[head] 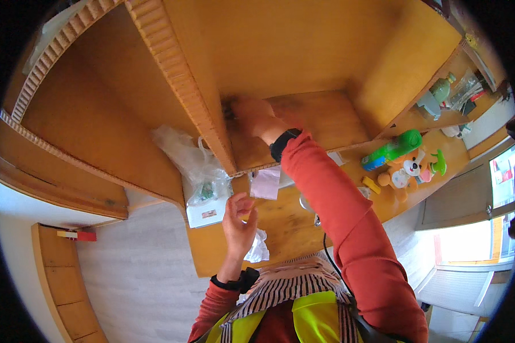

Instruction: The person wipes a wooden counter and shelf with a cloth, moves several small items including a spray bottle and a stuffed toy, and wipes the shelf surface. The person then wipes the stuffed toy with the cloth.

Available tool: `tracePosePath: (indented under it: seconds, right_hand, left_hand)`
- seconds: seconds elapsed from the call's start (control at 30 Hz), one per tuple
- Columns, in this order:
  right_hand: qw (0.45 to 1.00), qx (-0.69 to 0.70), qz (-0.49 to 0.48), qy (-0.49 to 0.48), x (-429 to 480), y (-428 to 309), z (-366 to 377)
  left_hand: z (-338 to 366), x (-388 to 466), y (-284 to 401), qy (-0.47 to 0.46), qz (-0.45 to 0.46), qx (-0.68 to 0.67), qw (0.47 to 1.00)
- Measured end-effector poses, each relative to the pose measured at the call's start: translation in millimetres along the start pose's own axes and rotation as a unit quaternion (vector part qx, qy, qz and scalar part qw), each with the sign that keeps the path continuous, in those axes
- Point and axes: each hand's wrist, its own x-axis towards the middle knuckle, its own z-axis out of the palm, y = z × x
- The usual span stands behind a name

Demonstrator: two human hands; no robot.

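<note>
My right hand (257,118) reaches into the wooden cabinet compartment (339,115), at its left inner corner. The hand is blurred by motion. Something dark (228,110) shows by its fingers, too smeared to name; whether the hand grips it I cannot tell. Over the wooden desk (298,227) hangs my left hand (239,227), thumb and fingers apart with nothing between them. Beside that wrist is a crumpled white tissue or cloth (258,248). A pink sheet of paper (265,183) lies just beyond the left fingertips.
A clear plastic bag (197,163) rests on a white box (206,213) at the left. To the right are a green spray can (392,150), a plush dog (405,171), a green trigger sprayer (438,163) and a yellow object (371,185). The compartment's ridged front edge (176,73) separates it from the left shelf.
</note>
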Motion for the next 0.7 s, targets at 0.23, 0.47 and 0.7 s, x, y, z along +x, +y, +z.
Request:
tracePosePath:
  seconds: [0.23,0.47,0.7]
  right_hand:
    - [0.998,0.028,0.009,-0.048,-8.7,-8.7,-12.1]
    - [0.993,0.110,0.016,-0.026,-14.2,2.7,4.8]
    - [0.973,0.203,-0.030,-0.107,-13.0,25.0,-13.9]
  left_hand:
    - [4.0,1.6,0.9,-0.011,-0.007,-0.008,1.000]
    - [10.0,3.7,7.1,-0.018,0.002,-0.006,1.000]
    - [7.8,9.3,17.7,-0.040,0.002,-0.009,0.999]
